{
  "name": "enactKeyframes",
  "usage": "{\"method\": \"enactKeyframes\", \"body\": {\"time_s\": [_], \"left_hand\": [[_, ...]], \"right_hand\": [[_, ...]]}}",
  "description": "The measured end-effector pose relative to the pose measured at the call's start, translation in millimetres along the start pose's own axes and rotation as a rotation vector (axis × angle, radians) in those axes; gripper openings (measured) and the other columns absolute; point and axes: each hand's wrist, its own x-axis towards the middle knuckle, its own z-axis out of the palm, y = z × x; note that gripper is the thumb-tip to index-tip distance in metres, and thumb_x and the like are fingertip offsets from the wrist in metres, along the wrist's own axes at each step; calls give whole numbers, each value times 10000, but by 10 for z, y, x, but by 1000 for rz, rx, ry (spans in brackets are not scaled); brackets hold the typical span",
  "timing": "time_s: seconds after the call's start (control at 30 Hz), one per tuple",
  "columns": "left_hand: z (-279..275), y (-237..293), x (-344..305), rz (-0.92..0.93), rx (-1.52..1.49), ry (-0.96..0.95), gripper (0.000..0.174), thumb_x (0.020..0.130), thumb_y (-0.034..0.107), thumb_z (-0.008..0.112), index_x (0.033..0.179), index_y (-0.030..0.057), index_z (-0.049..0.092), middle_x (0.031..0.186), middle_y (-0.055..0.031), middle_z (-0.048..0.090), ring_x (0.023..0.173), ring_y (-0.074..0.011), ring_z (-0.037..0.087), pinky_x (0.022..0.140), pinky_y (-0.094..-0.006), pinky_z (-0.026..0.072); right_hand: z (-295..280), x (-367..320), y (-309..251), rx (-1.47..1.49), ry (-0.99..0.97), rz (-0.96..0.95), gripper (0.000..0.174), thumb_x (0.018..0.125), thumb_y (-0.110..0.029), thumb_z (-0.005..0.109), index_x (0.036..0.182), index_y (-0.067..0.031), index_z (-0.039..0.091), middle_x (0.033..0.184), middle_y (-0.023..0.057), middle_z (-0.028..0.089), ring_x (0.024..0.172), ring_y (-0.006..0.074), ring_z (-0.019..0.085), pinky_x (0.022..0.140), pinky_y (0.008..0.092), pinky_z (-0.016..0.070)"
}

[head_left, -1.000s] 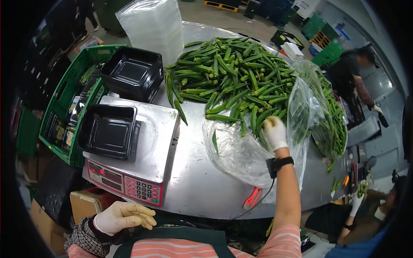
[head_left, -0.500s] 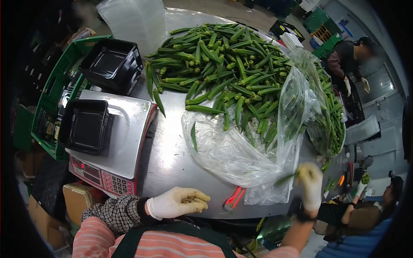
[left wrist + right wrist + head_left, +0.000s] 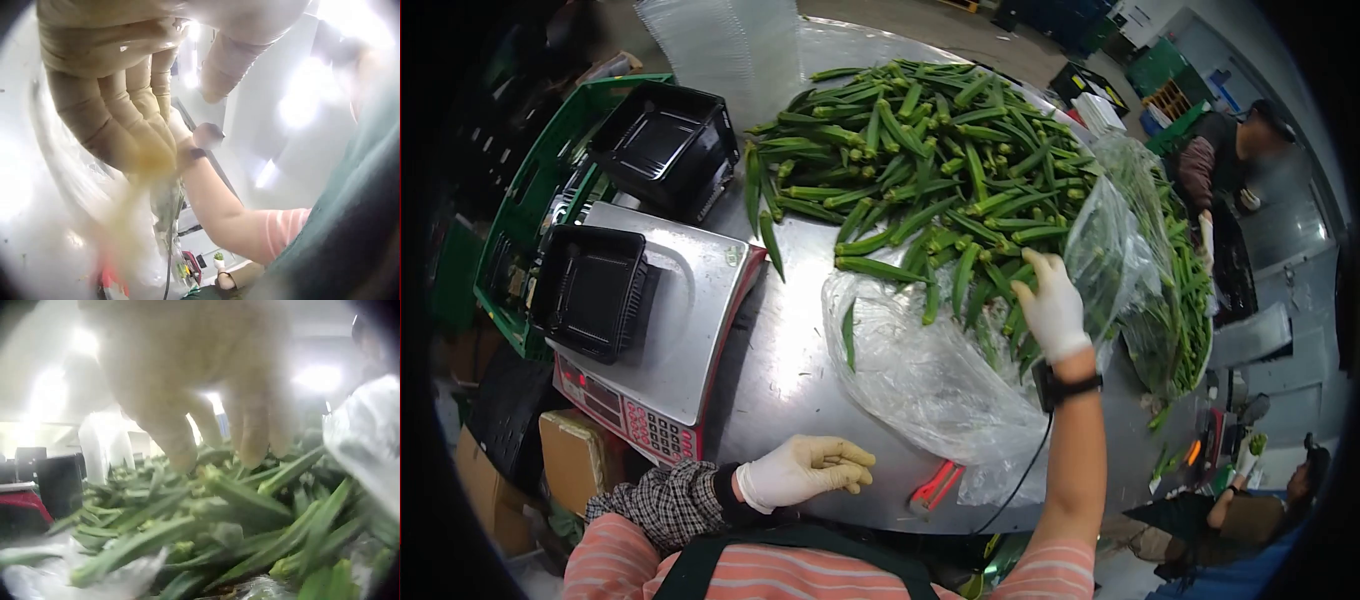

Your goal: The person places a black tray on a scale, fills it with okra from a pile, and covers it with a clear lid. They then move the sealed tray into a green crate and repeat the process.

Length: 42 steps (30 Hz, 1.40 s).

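A large heap of green okra (image 3: 920,160) covers the back of the steel table. My gloved right hand (image 3: 1055,308) reaches to the heap's near right edge, with no pod held. In the right wrist view its fingers (image 3: 253,447) hang spread, fingertips right over the okra pods (image 3: 250,494). Beneath the nearest pods lies a clear plastic bag (image 3: 930,370), crumpled on the table. My gloved left hand (image 3: 803,472) stays at the table's front edge, fingers loosely curled and holding nothing, as its fingers (image 3: 112,106) show in the left wrist view.
A black tray (image 3: 590,290) sits on a scale (image 3: 680,300) at left. Behind are stacked black trays (image 3: 665,140), a green crate (image 3: 510,230) and clear lids (image 3: 725,60). A red-handled cutter (image 3: 937,487) lies at the front edge. Other people work at right.
My right hand swung from the heap down to the right with an okra pod, which it let go, and came back to the heap. The left hand moved right from beside the scale.
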Motion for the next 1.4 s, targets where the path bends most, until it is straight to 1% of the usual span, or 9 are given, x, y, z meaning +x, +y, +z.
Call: {"method": "enactKeyframes", "body": {"time_s": [0.13,0.27,0.67,0.93,1.07,1.13,1.17,1.3,1.4], "left_hand": [[-44,6,24,57,-122,74,308,918,129,506,1186,-23,497,1020,-106,616,899,-136,586,819,-250,464],[-113,167,93,153,-150,109,297,912,113,511,1177,-22,504,1019,-117,616,886,-143,587,821,-254,469],[-243,216,396,288,-336,173,400,943,227,436,1210,-71,445,1100,-188,573,965,-234,586,849,-335,461],[-269,168,595,339,-617,-129,584,953,333,378,1359,-63,235,1312,-220,396,1186,-265,435,983,-369,355],[-238,197,604,312,-685,-120,496,932,273,452,1302,-33,333,1174,-157,505,1057,-224,518,924,-354,406],[-248,157,643,267,-673,-92,450,921,239,483,1272,-21,372,1103,-129,545,990,-209,551,888,-348,433],[-283,71,621,249,-667,-32,411,908,206,508,1239,-11,399,1040,-108,559,934,-201,563,849,-341,450],[-365,12,434,304,-739,162,259,877,153,561,1091,21,498,918,-76,565,823,-182,567,774,-319,469],[-392,-19,455,361,-759,227,151,873,183,574,922,41,588,834,-59,590,757,-201,572,738,-345,469]], "right_hand": [[573,620,431,178,2,-55,341,747,-176,666,1062,-68,589,997,153,578,894,322,569,797,365,459],[-41,464,253,928,96,256,271,854,-151,592,1068,14,564,920,73,594,738,132,583,670,261,482],[-77,31,-341,1660,-394,337,367,895,-268,534,1066,55,558,882,149,629,639,130,577,589,274,474],[377,-81,-774,1780,-771,366,338,917,-223,481,1072,66,562,880,147,626,641,153,569,612,268,481],[482,-143,-991,1496,-961,375,345,903,-214,520,1118,55,540,863,92,622,674,118,578,651,227,478],[388,-144,-1103,1029,-1000,91,373,882,-233,556,1136,39,536,900,95,620,767,165,606,732,256,484],[450,-34,-960,668,-663,-342,405,850,-237,597,1162,14,527,942,109,620,869,217,607,790,297,477],[537,706,-416,200,-20,-251,237,804,-155,606,986,-3,607,959,163,594,850,309,595,762,362,476],[779,1060,-284,4,-57,-142,233,785,-189,623,966,-43,608,971,155,573,893,314,583,742,401,480]]}}
